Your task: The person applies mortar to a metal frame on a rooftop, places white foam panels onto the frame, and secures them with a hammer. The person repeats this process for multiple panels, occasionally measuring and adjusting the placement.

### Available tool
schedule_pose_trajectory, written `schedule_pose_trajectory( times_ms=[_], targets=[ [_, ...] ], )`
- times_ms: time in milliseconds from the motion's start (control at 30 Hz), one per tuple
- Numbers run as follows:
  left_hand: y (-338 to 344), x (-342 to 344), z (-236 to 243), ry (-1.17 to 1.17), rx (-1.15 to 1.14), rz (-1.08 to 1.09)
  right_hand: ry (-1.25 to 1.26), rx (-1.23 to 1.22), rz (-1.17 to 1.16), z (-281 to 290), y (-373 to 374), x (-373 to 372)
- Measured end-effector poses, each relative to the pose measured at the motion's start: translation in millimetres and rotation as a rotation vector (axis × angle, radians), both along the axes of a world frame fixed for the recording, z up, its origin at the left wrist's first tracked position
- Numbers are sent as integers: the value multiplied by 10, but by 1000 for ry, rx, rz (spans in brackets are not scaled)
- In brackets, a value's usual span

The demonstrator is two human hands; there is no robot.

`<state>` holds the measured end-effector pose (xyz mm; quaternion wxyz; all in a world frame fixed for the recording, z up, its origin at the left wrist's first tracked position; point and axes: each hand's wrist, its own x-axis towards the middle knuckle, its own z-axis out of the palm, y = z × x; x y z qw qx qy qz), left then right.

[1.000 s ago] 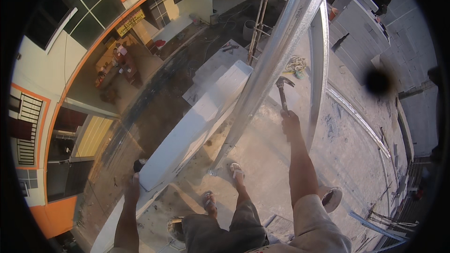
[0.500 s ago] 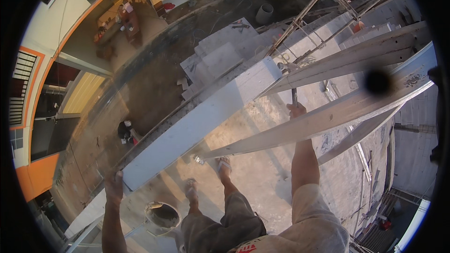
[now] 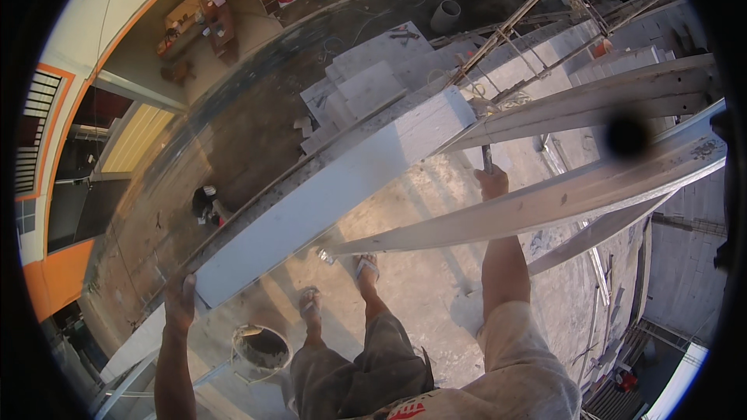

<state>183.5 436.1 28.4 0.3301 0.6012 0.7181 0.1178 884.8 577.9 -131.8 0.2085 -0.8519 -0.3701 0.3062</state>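
Nearest of all, at the lower edge, the person's shorts and two sandalled feet point(image 3: 338, 284) stand on a dusty concrete roof slab point(image 3: 436, 295); the torso is cut off by the frame. Just left of the feet sits a round bucket point(image 3: 261, 350) with dark, wet-looking contents, its far rim blurred.

To the left, the left hand point(image 3: 180, 303) rests on the near end of a long white block wall top point(image 3: 334, 194); the fingers lie flat over the edge, loosely spread, gripping nothing separate that I can make out. The forearm runs off the bottom of the picture.

Further up, the right hand point(image 3: 492, 183) is closed in a fist around the handle of a hammer point(image 3: 487, 157). Only a short dark length of handle shows above the fist; the head is hidden behind a pale metal beam point(image 3: 545, 198) that crosses in front of the arm. A second beam point(image 3: 591, 105) lies above it, both slanting up to the right.

A dark round smudge point(image 3: 627, 137) on the lens blots out part of the upper beam.

Beyond the wall, far below, lie a dirt yard point(image 3: 233, 140), stacked white blocks point(image 3: 366, 78) and a small figure point(image 3: 206, 204), too tiny to read. Scaffold poles point(image 3: 529, 8) rise at the top, bent by the lens.
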Motion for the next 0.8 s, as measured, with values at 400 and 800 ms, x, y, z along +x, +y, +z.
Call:
schedule_pose_trajectory(
  times_ms=[400, 800],
  targets=[
    [-47, -104, -109, -81, -68, 65, -170, -4, 154, 5, 132, -51],
    [1355, 1363, 127, -182, -85, -16, -270, -38, 275, 229, 112, -104]
  ],
)
